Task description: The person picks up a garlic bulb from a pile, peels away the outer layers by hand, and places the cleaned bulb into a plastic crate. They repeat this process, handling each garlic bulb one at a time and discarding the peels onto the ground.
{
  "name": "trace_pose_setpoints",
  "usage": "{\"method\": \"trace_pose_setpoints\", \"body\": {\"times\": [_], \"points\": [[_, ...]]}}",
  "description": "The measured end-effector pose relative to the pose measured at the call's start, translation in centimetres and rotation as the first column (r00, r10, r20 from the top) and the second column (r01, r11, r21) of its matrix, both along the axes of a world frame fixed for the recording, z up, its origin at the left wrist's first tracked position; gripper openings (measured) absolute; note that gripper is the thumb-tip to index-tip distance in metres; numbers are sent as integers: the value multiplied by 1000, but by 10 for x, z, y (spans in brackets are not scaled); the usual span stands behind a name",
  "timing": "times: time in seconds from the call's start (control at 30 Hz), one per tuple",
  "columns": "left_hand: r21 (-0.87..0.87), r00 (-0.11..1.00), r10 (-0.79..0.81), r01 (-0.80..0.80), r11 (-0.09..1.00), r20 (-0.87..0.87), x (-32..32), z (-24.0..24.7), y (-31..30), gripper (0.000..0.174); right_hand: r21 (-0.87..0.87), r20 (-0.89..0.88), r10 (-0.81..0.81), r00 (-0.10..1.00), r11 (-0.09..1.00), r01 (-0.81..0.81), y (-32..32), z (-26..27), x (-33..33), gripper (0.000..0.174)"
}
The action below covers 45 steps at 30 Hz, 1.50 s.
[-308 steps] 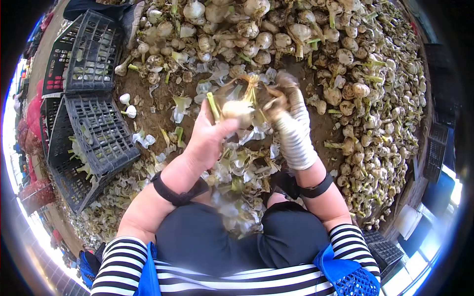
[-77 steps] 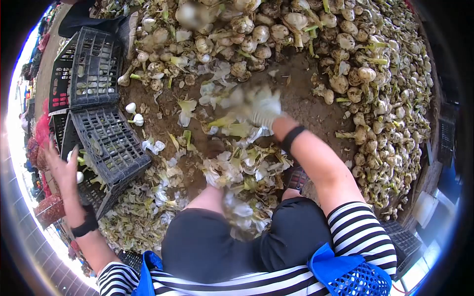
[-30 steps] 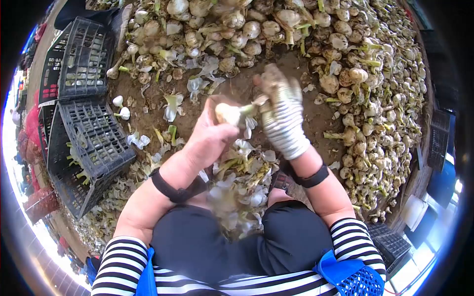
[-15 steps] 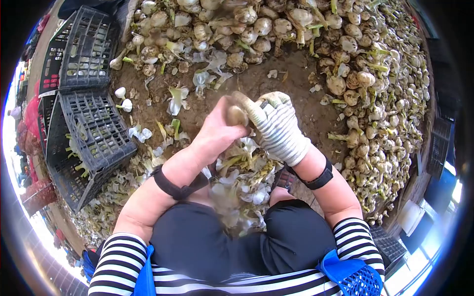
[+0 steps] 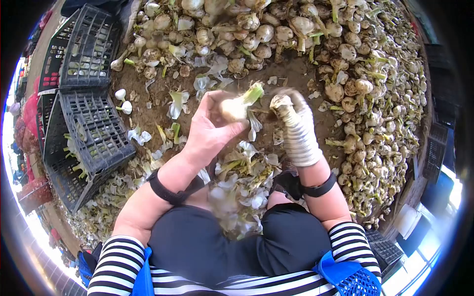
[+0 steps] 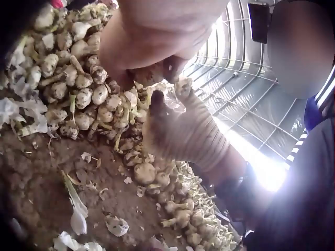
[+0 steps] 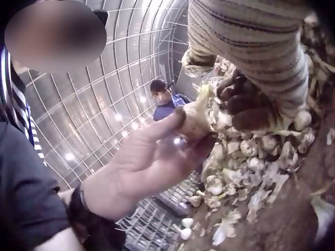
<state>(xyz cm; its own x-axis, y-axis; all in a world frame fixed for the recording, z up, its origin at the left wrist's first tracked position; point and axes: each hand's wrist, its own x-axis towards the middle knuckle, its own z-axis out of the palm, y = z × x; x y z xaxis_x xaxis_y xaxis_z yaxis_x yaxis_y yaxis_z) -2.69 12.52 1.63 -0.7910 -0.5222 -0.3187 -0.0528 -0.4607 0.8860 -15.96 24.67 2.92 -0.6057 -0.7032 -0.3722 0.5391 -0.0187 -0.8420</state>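
Observation:
My bare left hand point(image 5: 207, 135) grips a pale garlic bulb point(image 5: 231, 109) between thumb and fingers, its short green stem point(image 5: 255, 92) pointing up and right. A strip of loose skin point(image 5: 255, 126) hangs below the stem. Just to the right is my right hand point(image 5: 297, 130), in a striped, dirt-stained glove, apart from the bulb and with its fingers blurred. In the right wrist view, the gloved fingers point(image 7: 248, 102) are bent, with the thumb standing away from them. That view also shows the held bulb point(image 7: 196, 119) at the left hand's fingertips.
Unpeeled garlic bulbs point(image 5: 249, 37) are heaped ahead and along the right. Black crates point(image 5: 96, 130) stand at the left, with two clean bulbs point(image 5: 126, 107) beside them. Peeled skins point(image 5: 242, 182) litter the soil between the legs. Another person point(image 7: 163, 99) is in the background.
Half a second ago the gloved right hand was against the bulb; it has drawn away to the right. The left hand keeps its hold, with bulb and stem now exposed.

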Motion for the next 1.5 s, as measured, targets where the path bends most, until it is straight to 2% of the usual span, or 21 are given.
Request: {"method": "trace_pose_setpoints", "body": {"times": [0.03, 0.1, 0.13, 0.17, 0.33, 0.37, 0.4, 0.47, 0.63, 0.7, 0.73, 0.77, 0.8, 0.83, 0.93, 0.97, 1.0, 1.1, 1.23, 1.3, 1.5], "points": [[-116, 1000, 3, -6, 993, -24, 0, 3, 1, 54, 1, -2, -2, 1000, 1000, 2, 0, 0, 1, 26], [-141, 998, 28, -37, 989, -64, -5, 5, 4, 57, 46, 68, 251, 966, 966, -255, -3, -2, 6, 27], [-470, 999, 21, -39, 882, -43, -6, 4, 4, 55, 53, 136, 291, 947, 952, -300, -6, 11, 7, 33], [-742, 1000, 21, -29, 670, -20, -6, 4, 4, 52, 54, 140, 290, 947, 953, -299, -7, 10, 8, 33], [-753, 999, -15, -24, 658, -45, -3, 5, 2, 53, -12, 231, 262, 937, 964, -266, -8, -5, 8, 34], [-362, 998, -21, -4, 932, -64, -2, 8, 2, 52, -54, 288, 219, 932, 976, -212, -8, -6, 9, 34], [111, 996, -17, 26, 993, -84, -1, 10, 2, 51, -54, 288, 219, 932, 976, -213, -8, -6, 9, 34], [135, 995, -27, 40, 990, -96, 1, 7, 0, 51, -190, 358, 263, 896, 960, -206, -7, -6, 9, 34], [214, 993, -2, 27, 976, -114, -1, 8, -1, 52, -185, 361, 265, 894, 960, -210, -3, 0, 3, 34], [-114, 993, -11, -2, 993, -120, -2, 11, 3, 51, -133, 321, 276, 906, 960, -246, -4, 11, 1, 34], [-113, 993, -11, -2, 994, -118, -2, 14, 3, 51, -17, 262, 290, 920, 955, -297, -4, 17, 2, 34], [-561, 998, -61, 42, 826, -14, -2, 17, 1, 50, 103, 204, 311, 928, 936, -336, -3, 19, 2, 34], [-876, 993, -57, 114, 468, 99, -3, 18, 0, 50, 58, 119, 255, 960, 963, -263, -4, 9, 6, 35], [-876, 994, -56, 113, 469, 99, -3, 16, -1, 50, 59, 119, 256, 959, 963, -264, -3, 5, 6, 35], [-826, 995, -85, 84, 558, 44, -2, 10, -3, 52, 6, 225, 276, 934, 958, -285, 0, -3, 5, 35], [-372, 997, -76, 59, 926, -33, 0, 11, 0, 53, -43, 273, 289, 918, 956, -289, 2, -4, 5, 35], [211, 995, -26, 45, 976, -93, 1, 11, 2, 54, -93, 318, 303, 898, 953, -289, 3, -4, 6, 34], [367, 996, -29, 59, 928, -87, 2, 6, -3, 65, -134, 296, 288, 911, 957, -258, 0, 6, 8, 34], [349, 986, -83, 130, 928, -146, 4, 4, -6, 59, -163, 321, 292, 901, 954, -251, 1, 6, 8, 36], [695, 974, 1, 159, 701, -225, 3, 7, -7, 43, -315, 424, 444, 789, 889, -331, 8, -11, 3, 41], [698, 969, -61, 215, 683, -238, 9, 1, -6, 43, -263, 268, 400, 876, 905, -333, 3, -2, -5, 49]]}}
